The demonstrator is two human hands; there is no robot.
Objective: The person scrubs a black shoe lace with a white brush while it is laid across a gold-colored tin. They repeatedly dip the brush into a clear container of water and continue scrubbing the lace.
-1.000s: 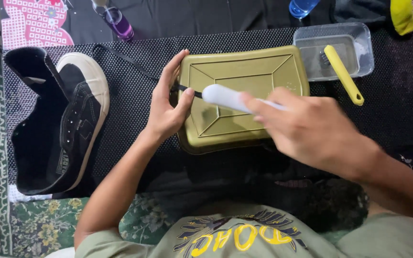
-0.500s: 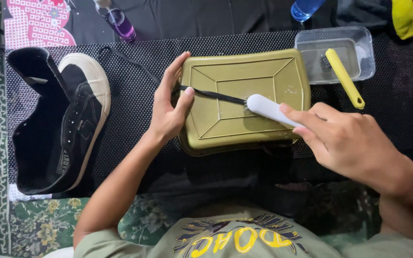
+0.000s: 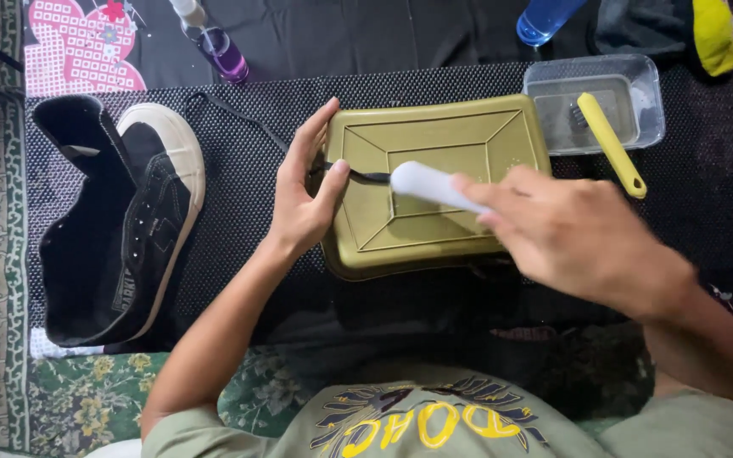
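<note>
Two hands (image 3: 303, 199) on black shoelace (image 3: 365, 176)

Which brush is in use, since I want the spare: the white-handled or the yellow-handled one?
The white-handled brush, gripped in the right hand over the olive-green lid. The yellow-handled brush lies untouched across the clear plastic tub.

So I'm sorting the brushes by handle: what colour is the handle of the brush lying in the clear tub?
Yellow. The brush lies across the clear tub in the head view.
</note>
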